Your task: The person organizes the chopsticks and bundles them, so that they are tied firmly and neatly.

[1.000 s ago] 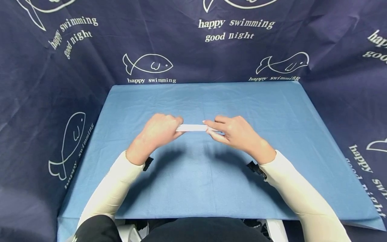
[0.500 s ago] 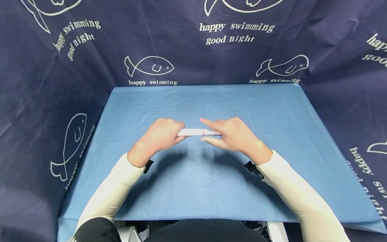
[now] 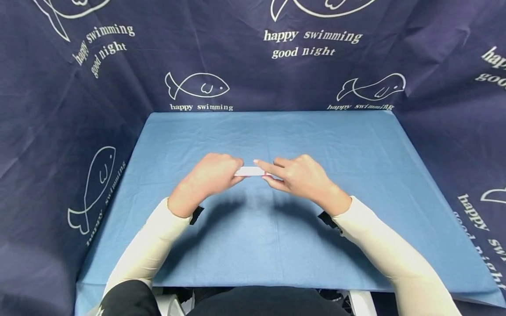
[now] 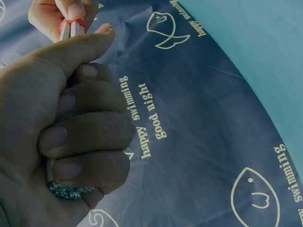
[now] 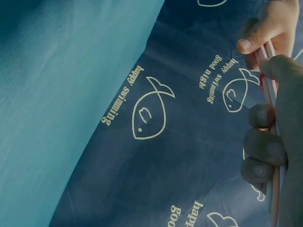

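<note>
A slim white bundle of flat strips [image 3: 251, 171] is held level between both hands, above the blue table. Around it sits a thin red band [image 4: 73, 21]. My left hand [image 3: 215, 173] grips one end, its fingers curled tightly round it in the left wrist view; a dark glittery end [image 4: 70, 191] shows below the little finger. My right hand [image 3: 302, 177] holds the other part, thumb and index finger close by the red band. Its lower fingers [image 5: 265, 146] curl round the strips in the right wrist view, where separate long edges are visible.
A blue cloth [image 3: 253, 245] covers the table. Dark blue curtains [image 3: 253, 57] printed with white fish and lettering hang behind it and along both sides. Small dark wrist cameras [image 3: 329, 219] sit under the sleeves. The person's dark clothing [image 3: 269, 300] is at the near edge.
My right hand has shifted left along the bundle, over more of it. Its thumb and index finger, spread apart half a second ago, are now closer together near the red band. The left hand keeps its grip.
</note>
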`<state>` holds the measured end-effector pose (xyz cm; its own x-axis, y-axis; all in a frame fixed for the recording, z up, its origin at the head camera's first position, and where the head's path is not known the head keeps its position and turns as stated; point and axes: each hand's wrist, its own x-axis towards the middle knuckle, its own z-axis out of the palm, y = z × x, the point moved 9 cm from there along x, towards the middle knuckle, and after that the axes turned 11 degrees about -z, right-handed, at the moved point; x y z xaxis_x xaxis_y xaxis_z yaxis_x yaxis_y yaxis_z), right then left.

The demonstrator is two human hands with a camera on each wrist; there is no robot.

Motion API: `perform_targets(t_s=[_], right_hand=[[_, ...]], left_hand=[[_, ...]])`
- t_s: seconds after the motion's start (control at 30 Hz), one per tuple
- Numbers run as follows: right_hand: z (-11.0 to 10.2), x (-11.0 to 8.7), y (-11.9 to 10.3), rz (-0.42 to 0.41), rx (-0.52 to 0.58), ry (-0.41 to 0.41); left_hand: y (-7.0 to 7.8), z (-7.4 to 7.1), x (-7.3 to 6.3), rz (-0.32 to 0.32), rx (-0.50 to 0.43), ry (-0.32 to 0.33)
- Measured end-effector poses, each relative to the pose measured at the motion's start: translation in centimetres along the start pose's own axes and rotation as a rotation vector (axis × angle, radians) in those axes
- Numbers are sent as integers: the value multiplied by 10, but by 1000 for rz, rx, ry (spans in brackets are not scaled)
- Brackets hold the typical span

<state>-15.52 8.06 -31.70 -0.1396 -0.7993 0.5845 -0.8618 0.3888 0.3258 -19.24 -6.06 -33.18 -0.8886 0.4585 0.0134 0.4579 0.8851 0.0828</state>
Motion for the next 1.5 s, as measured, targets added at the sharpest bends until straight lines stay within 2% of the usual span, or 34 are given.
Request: perform_targets(t_s=[0.07, 0.17, 0.27, 0.43, 0.67, 0.83, 1.0, 1.13, 1.27, 1.37, 1.5], right_hand=[[3, -1, -1, 3, 0, -15], [3, -3, 4, 56, 91, -34], [-1, -10, 17, 166, 242, -23], [-2, -27, 39, 366, 499, 45], [10, -37, 48, 545, 841, 206], [20, -36, 52, 637, 1036, 246], [24, -36, 54, 698, 1090, 227], [24, -36, 59, 734, 1115, 209], [25, -36, 56, 767, 1148, 202], [30, -36, 49, 775, 1141, 157], [30, -38, 47, 778, 1072, 122]], left_hand=[[-1, 1, -1, 0, -5, 5], [-4, 4, -4, -4, -27, 4], [-8, 6, -8, -17, -72, 4], [-15, 2, -10, -44, -124, 79], [-8, -5, -6, -24, -34, 212], [-3, -9, -6, -18, 34, 262], [-1, -11, -6, -26, 53, 274], [1, -14, 1, -38, 62, 264], [4, -8, 3, -29, 62, 198], [4, 0, 0, -27, 53, 139], [6, 8, 2, -26, 26, 96]])
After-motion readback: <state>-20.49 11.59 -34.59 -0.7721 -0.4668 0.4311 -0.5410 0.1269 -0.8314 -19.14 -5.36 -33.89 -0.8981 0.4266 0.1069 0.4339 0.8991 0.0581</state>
